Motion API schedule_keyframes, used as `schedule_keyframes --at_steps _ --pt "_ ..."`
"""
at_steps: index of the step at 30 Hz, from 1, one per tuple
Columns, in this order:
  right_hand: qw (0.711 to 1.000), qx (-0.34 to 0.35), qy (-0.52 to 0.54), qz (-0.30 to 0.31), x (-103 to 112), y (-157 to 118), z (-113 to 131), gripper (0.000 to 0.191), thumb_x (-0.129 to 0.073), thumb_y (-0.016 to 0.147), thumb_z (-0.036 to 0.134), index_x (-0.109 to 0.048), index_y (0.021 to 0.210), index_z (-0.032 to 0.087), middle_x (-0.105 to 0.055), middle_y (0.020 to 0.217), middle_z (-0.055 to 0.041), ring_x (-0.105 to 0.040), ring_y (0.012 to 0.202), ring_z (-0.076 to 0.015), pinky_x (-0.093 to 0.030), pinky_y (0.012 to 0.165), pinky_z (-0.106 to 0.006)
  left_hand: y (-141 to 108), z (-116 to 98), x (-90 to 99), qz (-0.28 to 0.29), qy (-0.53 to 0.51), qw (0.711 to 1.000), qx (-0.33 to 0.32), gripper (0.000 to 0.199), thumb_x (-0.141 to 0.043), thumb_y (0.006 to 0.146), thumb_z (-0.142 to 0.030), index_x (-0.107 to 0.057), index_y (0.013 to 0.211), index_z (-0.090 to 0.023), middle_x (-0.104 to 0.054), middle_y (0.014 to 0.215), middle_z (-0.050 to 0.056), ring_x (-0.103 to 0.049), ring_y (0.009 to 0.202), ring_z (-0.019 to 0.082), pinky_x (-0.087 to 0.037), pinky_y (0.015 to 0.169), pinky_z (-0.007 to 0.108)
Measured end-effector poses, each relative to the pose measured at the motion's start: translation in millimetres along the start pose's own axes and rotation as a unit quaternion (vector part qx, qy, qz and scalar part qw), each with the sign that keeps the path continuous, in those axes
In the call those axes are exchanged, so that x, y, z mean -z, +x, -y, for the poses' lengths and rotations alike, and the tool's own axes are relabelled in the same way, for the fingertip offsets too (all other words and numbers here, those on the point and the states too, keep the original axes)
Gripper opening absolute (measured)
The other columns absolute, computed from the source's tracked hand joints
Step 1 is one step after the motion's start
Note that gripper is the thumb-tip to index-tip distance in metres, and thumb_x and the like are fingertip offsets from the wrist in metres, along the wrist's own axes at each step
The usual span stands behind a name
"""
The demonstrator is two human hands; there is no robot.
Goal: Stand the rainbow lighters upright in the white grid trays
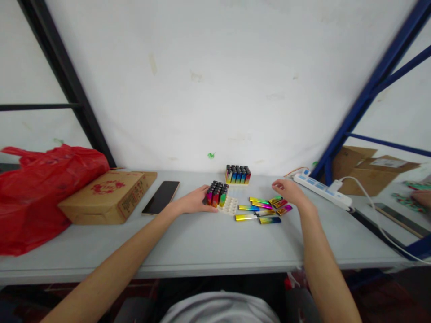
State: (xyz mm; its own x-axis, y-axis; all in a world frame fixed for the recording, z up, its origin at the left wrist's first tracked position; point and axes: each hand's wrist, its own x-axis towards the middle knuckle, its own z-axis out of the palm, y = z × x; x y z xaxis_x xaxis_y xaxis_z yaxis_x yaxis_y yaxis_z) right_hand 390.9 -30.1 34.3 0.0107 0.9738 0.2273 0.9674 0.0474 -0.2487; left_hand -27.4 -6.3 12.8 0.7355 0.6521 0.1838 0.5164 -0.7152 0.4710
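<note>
My left hand [195,200] is closed around the left end of a white tray [230,206], with thumb and fingers on either side of the lighters [215,197] standing upright in it. The tray's right part shows bare slots. My right hand [288,190] hovers at the far right of a loose pile of shiny coloured lighters [264,205]. Its fingers are loosely bent and point left, with nothing visible between them. A green lighter [276,199] lies just below these fingertips. Farther back, a second block of upright lighters [238,175] stands near the wall.
A dark phone [161,197] lies left of my left hand, beside a cardboard box [107,195] and a red plastic bag [50,184]. On the right are a white power strip [321,190] with a cable and an open carton [363,168]. The table's front edge [215,271] runs below my arms.
</note>
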Motion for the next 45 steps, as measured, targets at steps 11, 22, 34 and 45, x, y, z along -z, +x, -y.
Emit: schedule_keyframes --at_steps 11,22,34,45 --pt "0.986 -0.148 -0.044 0.069 -24.8 -0.9 -7.2 0.067 -0.071 0.071 0.076 -0.074 0.107 0.019 -0.075 0.102 -0.0171 -0.072 0.093 -0.032 -0.053 0.077 -0.04 -1.0 -0.2 -0.7 -0.015 -0.007 1.0 -0.012 0.064 -0.076 0.078 -0.064 -0.068 0.125 -0.021 -0.062 0.126 0.009 -0.058 0.118 0.031 -0.044 0.11 0.041" --pt "0.995 -0.019 0.063 -0.077 -46.3 10.6 23.9 0.049 -0.069 0.085 0.03 -0.063 0.13 0.015 -0.057 0.125 -0.0175 -0.068 0.089 -0.0212 -0.054 0.094 -0.037 0.2 3.3 -2.3 -0.017 -0.016 1.0 -0.014 0.066 -0.077 0.077 -0.063 -0.066 0.126 -0.02 -0.061 0.127 0.011 -0.057 0.122 0.032 -0.043 0.113 0.042" --pt "0.838 0.076 0.539 -0.024 -40.5 0.7 90.1 0.057 -0.074 0.077 0.061 -0.063 0.115 0.02 -0.068 0.093 -0.0037 -0.064 0.081 -0.018 -0.056 0.076 -0.033 -2.7 -1.7 -1.5 -0.033 -0.012 0.999 0.007 0.069 -0.079 0.074 -0.063 -0.065 0.126 -0.019 -0.063 0.125 0.011 -0.061 0.115 0.032 -0.047 0.108 0.041" --pt "0.778 -0.003 0.62 0.101 -51.1 -26.9 146.4 0.066 -0.042 0.088 0.083 -0.038 0.06 0.024 -0.02 0.049 0.0083 -0.014 0.042 -0.008 -0.011 0.041 -0.025 -2.0 0.5 -2.4 -0.027 -0.003 1.0 -0.012 0.067 -0.079 0.077 -0.061 -0.065 0.127 -0.019 -0.063 0.126 0.011 -0.059 0.118 0.032 -0.045 0.109 0.041"
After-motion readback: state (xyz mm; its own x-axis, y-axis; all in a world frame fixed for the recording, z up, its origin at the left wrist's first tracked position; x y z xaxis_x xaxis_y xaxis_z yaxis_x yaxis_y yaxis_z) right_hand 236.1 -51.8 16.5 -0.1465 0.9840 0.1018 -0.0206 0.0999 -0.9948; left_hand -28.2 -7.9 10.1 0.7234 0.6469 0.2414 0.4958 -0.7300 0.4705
